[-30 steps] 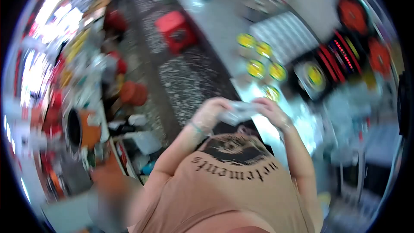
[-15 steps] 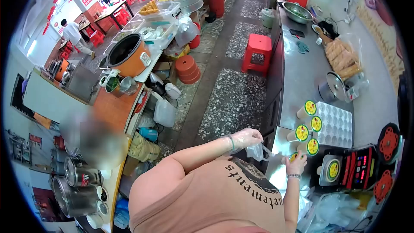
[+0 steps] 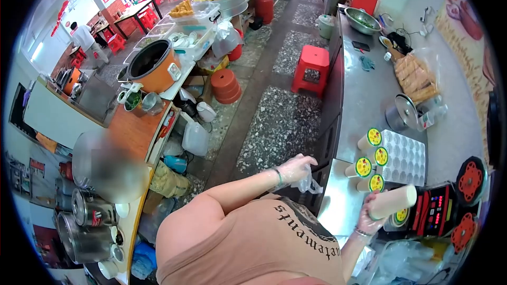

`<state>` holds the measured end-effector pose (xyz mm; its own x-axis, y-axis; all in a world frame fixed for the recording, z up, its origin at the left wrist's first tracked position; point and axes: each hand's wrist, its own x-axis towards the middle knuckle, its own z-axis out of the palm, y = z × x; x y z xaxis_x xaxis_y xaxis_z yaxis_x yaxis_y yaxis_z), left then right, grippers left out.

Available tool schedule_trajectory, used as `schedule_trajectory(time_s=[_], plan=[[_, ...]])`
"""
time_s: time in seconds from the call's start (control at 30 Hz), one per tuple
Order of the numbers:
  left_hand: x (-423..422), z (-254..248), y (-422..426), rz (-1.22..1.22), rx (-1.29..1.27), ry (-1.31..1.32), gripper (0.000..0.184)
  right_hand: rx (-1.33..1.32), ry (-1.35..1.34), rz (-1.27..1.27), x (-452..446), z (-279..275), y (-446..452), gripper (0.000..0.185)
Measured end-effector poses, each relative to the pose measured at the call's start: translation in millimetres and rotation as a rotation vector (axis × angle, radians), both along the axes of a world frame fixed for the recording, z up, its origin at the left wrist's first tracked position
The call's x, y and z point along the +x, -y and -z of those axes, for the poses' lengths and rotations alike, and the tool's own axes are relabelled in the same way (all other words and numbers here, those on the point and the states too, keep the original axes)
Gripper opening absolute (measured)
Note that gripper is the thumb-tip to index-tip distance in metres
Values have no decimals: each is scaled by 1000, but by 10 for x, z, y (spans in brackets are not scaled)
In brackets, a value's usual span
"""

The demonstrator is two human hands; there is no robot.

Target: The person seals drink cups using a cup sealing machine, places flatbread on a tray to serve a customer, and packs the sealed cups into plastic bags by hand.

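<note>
My right hand [image 3: 369, 220], in a clear glove, grips a pale cup [image 3: 395, 202] tipped on its side. The cup's plain base points up and to the right, and its lid end is hidden by my fingers. Just behind it, partly covered, another cup with a yellow printed lid [image 3: 401, 216] sits in the sealing machine [image 3: 433, 211]. My left hand [image 3: 297, 171], also gloved, is held in front of the counter edge with its fingers bent around a thin clear plastic bag [image 3: 310, 185], which hangs below it.
Several sealed cups [image 3: 363, 167] stand on the steel counter [image 3: 369, 105] beside a clear tray with round hollows [image 3: 404, 155]. Farther back are a lidded pot [image 3: 401, 113] and bagged bread [image 3: 417, 76]. A red stool [image 3: 311, 68] stands in the aisle. Plastic packaging [image 3: 406, 256] lies near my right forearm.
My right hand has lifted a cup from beside the others, moved it right and tipped it over. My left hand has shifted slightly left with the bag.
</note>
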<state>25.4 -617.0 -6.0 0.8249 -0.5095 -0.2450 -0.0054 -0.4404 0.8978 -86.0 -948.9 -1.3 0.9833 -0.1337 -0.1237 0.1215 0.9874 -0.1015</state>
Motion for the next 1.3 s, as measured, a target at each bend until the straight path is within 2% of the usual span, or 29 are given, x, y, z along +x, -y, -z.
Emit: schedule_trajectory(time_s=[0.07, 0.13, 0.2, 0.23, 0.27, 0.3, 0.33, 0.37, 0.4, 0.43, 0.47, 0.5, 0.53, 0.6, 0.67, 0.7, 0.73, 0.77, 0.8, 0.83, 0.87, 0.93, 1.03, 1.07, 1.13, 1.17, 1.2, 1.27, 1.3], plan=[[33, -125, 111, 73, -33, -103, 48, 23, 238, -168, -30, -110, -246, 65], [21, -156, 152, 69, -35, -96, 53, -46, 252, -132, 16, -241, -409, 66], [-7, 72, 232, -25, -165, -200, 57, 75, 200, -149, 34, -281, -463, 64], [21, 201, 275, -54, -79, -65, 57, 5, 233, -200, 57, -189, -420, 65], [61, 300, 291, -150, -146, -57, 48, -110, 209, -195, 76, -213, -430, 66], [118, 393, 286, -214, -295, 131, 34, -228, 151, -168, 53, -275, -438, 67], [161, 126, 264, -324, -436, -88, 25, -229, 18, -130, 54, -347, -437, 67], [387, 551, 264, -430, -461, 21, 19, -427, -344, 85, 80, -522, -581, 66], [449, 429, 206, -448, -375, 352, 17, -575, -193, 10, 116, -488, -524, 65], [415, 32, 217, -462, -517, 278, 19, -618, -200, 20, 148, -419, -522, 64], [463, -38, 197, -519, -518, 222, 18, -673, -160, 71, 192, -307, -563, 61], [506, -34, 158, -481, -498, 381, 15, -743, -155, 167, 247, -299, -694, 59], [498, -106, 176, -504, -536, 366, 13, -815, -154, 149, 270, -362, -787, 61], [445, -218, 197, -438, -447, 526, 16, -1167, -129, 233, 323, -257, -891, 60], [276, -404, 276, -397, -357, 542, 18, -1399, -118, 305, 401, -162, -1013, 55], [245, -411, 320, -343, -266, 747, 19, -1504, -123, 377, 433, -191, -1062, 55], [228, -525, 334, -174, -299, 741, 19, -1596, -109, 449, 473, -228, -1172, 55], [121, -482, 364, -218, -196, 773, 19, -1489, -165, 402, 526, -174, -1196, 54], [63, -456, 458, -261, -377, 666, 23, -1287, -210, 370, 575, -55, -1229, 55], [52, -346, 513, -297, -433, 687, 22, -1001, -190, 305, 578, -113, -1267, 58], [-71, -662, 552, -300, -908, 86, 19, -906, -170, 307, 606, -129, -1289, 54], [-57, -438, 442, -86, -437, 729, 19, -829, -182, 342, 676, -42, -1296, 54], [-41, -587, 299, -1, -416, 602, 24, -784, -162, 271, 662, -57, -1299, 53], [-8, -541, 266, 28, -473, 482, 30, -741, -229, 223, 673, -39, -1302, 57], [34, -554, 330, -109, -772, 192, 29, -661, -196, 113, 665, -32, -1273, 62], [129, -450, 300, -137, -636, 372, 39, -702, -201, 112, 642, -5, -1255, 64], [156, -480, 273, -166, -632, 390, 39, -739, -206, 124, 635, -2, -1256, 65], [165, -531, 290, -217, -653, -60, 60, -766, -232, 124, 605, -31, -1257, 68], [183, -539, 299, -222, -565, 106, 85, -781, -217, 121, 578, -61, -1256, 68]])
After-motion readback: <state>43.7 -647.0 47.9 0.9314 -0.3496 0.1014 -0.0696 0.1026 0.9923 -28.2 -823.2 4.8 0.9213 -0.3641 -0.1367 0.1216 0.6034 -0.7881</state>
